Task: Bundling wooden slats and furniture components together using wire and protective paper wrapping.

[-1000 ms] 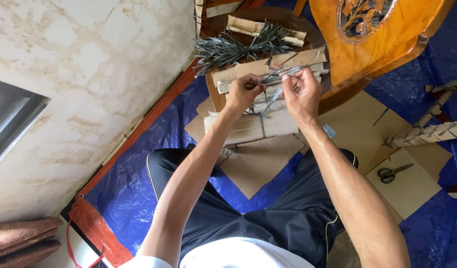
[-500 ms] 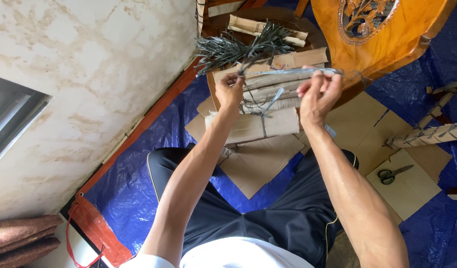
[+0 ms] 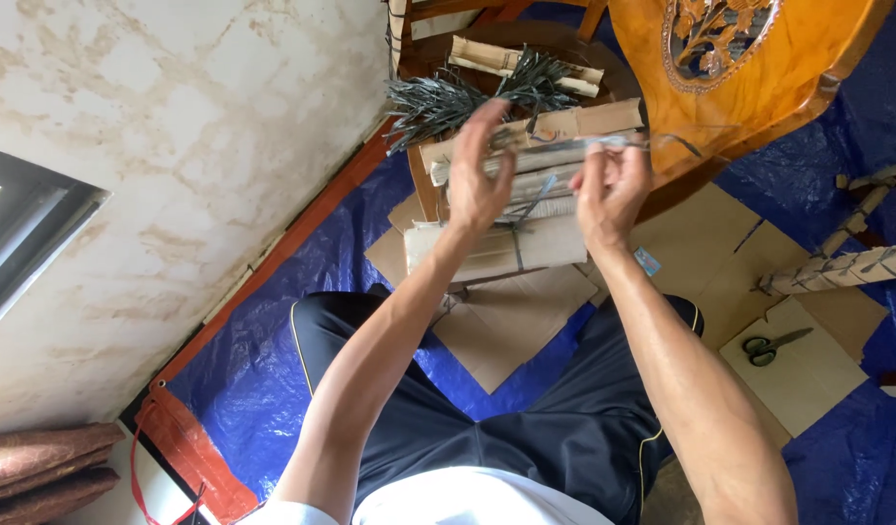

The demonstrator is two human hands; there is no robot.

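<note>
Both hands have come up higher since a second ago. The left hand [image 3: 477,175] went from pinching low to spread open over the grey strips [image 3: 550,156], and the right hand [image 3: 613,190] now pulls their end out sideways, fingers closed on it.

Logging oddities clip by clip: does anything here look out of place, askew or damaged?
The wall is heavily stained with brown blotches. A pair of scissors lies loose on a cardboard sheet on the floor, away from both hands. Otherwise nothing stands out.
</note>
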